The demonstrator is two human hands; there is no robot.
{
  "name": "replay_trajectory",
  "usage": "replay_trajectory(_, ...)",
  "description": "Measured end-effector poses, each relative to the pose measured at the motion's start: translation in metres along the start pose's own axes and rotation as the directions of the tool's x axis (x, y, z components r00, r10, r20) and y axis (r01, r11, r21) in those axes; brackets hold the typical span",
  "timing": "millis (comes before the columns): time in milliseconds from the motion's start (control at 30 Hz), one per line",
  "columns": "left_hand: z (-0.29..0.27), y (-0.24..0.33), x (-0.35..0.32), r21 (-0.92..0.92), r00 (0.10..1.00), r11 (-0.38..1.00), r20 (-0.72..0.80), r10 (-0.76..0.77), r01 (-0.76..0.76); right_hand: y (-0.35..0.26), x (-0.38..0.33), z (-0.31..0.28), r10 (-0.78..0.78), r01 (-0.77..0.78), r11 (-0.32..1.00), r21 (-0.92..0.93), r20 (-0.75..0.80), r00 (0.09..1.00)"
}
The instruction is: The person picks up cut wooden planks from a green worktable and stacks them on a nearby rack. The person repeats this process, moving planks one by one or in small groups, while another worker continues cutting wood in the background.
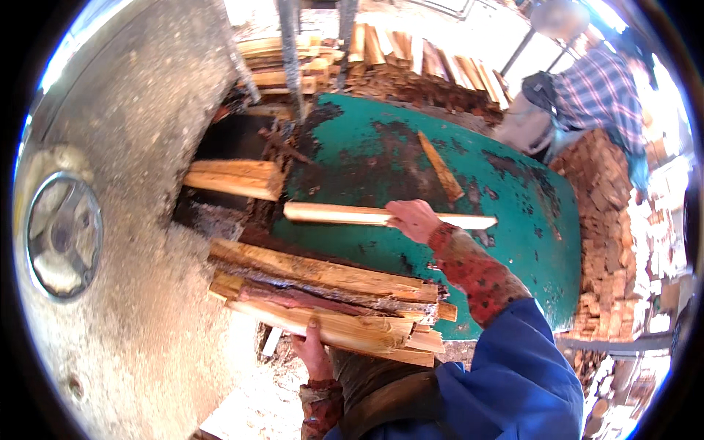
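Slim pale stick [337, 214], sideways, beyond stacked split logs [330, 302].

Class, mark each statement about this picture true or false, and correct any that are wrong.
1. The right hand grips a long pale stick above a worn green surface. True.
2. The left hand is holding a hammer. False: its thumb lies against a bundle of split wood.
3. A narrow wedge of wood lies on the green surface, beyond the pale stick. True.
4. The spoked wheel is near the picture's right edge. False: the spoked wheel is near the left edge.
5. A co-worker at the upper right wears a plaid shirt. True.
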State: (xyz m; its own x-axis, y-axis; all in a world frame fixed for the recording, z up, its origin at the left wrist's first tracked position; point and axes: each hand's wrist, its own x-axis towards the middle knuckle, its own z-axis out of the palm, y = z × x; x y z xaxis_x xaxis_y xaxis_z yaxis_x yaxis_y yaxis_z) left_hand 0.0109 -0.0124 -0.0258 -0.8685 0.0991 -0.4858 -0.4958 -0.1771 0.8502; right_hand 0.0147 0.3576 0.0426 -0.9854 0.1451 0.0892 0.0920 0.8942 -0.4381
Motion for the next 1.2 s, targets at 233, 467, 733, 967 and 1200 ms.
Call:
replay_trajectory(233,0.012,0.018,-0.009,0.025,0.999,1.0,-0.038,-0.001,0.002,-0.062,0.009,-0.037,0.003,-0.022,0.975,0.222,0.086,0.996)
replay_trajectory(467,0.009,0.01,-0.006,0.059,0.999,0.998,-0.029,0.037,-0.035,-0.114,0.007,-0.029,-0.061,-0.059,0.761,0.646,0.161,0.985)
replay_trajectory(733,0.009,0.03,-0.012,0.071,0.99,0.995,0.128,0.054,-0.063,-0.163,0.008,0.029,-0.244,0.205,0.94,0.274,0.117,0.963)
replay_trajectory(967,0.011,0.025,-0.008,-0.009,1.0,1.0,-0.002,-0.027,0.027,-0.155,0.046,0.008,-0.198,0.139,0.969,0.202,0.308,0.931)
replay_trajectory(1200,0.018,0.026,-0.009,-0.034,0.997,0.999,-0.07,-0.041,0.039,-0.142,0.101,0.021,-0.288,0.258,0.929,-0.265,-0.082,0.954)
